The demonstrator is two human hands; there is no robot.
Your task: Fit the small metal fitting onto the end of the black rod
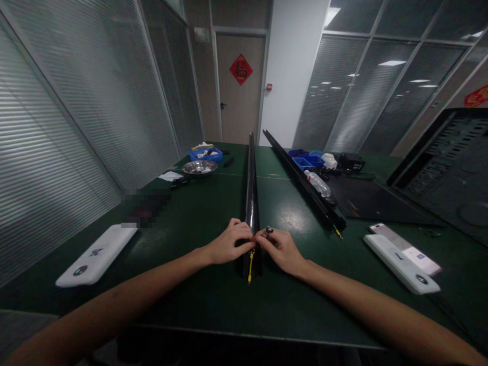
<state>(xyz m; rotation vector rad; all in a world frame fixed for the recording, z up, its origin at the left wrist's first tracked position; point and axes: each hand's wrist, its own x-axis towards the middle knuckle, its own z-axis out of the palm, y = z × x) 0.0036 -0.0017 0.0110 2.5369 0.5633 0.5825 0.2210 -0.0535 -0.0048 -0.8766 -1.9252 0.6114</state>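
A long black rail (251, 198) lies lengthwise on the green table, its near end between my hands. From that end a yellow wire with a metal lug (250, 267) points towards me. My left hand (232, 243) rests on the rail's left side, fingers bent and closed near the wire's root. On the right side, my right hand (280, 249) has its thumb and forefinger pinched close to the left fingertips. A small dark metallic piece (269, 230) shows at the right fingers. What the fingertips pinch is too small to make out.
A second black rail (305, 183) lies at the right, beside blue bins (313, 160) and a plastic bottle (318, 184). White devices lie left (97, 254) and right (402, 264), the latter by a phone (414, 249). A metal bowl (199, 168) stands back left.
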